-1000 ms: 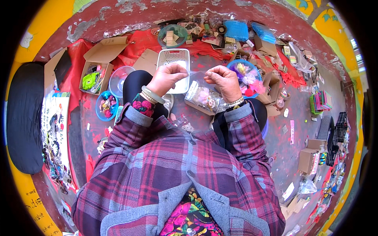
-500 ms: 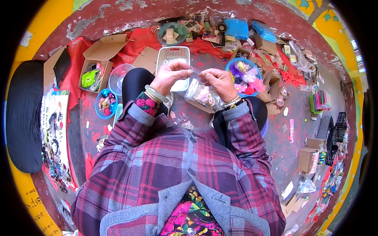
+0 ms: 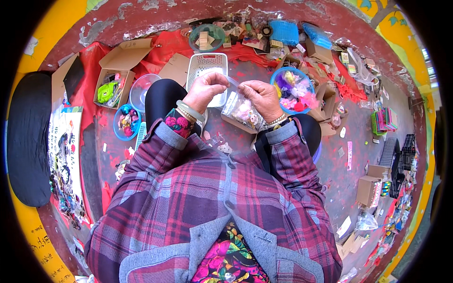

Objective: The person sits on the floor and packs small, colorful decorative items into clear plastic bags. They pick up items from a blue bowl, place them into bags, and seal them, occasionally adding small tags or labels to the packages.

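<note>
Both hands are raised above my lap with fingertips pinched. A small piece of clear plastic [image 3: 232, 84], perhaps a bag, spans the gap between them; its outline is hard to make out. My left hand [image 3: 205, 91], with a pale bangle at the wrist, is closed at its left edge. On its right edge my right hand [image 3: 262, 100] pinches with thumb and forefinger. Just below the hands, a cardboard box [image 3: 239, 126] holds clear bags of pink pieces [image 3: 246, 112]. Behind my left hand stands a white plastic basket [image 3: 218, 100].
A blue basin [image 3: 312, 89] of colourful fluffy pieces stands right of my right hand. To the left are a blue bowl [image 3: 116, 132] of shiny pieces, a clear tub [image 3: 134, 94] and an open carton [image 3: 123, 96]. A green basin [image 3: 192, 43] sits by the far wall.
My hands have drawn slightly apart, the left one shifting a little left. The clear plastic shows more between them.
</note>
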Available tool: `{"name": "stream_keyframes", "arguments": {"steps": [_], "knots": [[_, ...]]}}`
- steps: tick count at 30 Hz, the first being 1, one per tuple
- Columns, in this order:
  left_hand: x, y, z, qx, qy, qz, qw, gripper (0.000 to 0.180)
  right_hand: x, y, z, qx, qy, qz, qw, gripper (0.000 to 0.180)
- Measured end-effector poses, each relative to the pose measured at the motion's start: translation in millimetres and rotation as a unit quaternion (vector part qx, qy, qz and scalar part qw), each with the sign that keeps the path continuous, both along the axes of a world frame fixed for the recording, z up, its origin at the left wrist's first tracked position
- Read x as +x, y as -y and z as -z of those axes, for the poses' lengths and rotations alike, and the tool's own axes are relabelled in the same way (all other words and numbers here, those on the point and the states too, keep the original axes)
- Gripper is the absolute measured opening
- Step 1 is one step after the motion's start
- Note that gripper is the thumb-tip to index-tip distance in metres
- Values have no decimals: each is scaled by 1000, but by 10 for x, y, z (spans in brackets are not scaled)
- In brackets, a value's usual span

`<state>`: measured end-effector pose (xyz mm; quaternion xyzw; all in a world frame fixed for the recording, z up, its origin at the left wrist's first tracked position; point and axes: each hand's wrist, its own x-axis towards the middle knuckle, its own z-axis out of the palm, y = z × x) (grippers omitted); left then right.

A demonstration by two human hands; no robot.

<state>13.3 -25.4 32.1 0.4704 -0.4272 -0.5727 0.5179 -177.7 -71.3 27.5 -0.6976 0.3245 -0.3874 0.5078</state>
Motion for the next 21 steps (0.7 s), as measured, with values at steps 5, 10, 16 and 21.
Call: {"name": "stream_keyframes", "arguments": {"steps": [5, 10, 16, 21], "knots": [[2, -1, -14, 4, -6, 17, 1000, 16, -9, 6, 51, 27, 11, 6, 1000, 18], [5, -30, -62, 40, -36, 29, 998, 22, -4, -14, 36, 90, 33, 21, 995, 17], [-31, -32, -17, 75, -4, 36, 997, 18, -6, -26, -7, 2, -12, 16, 1000, 14], [-39, -43, -10, 70, 17, 23, 997, 16, -8, -33, -44, -45, -16, 13, 999, 14]]}}
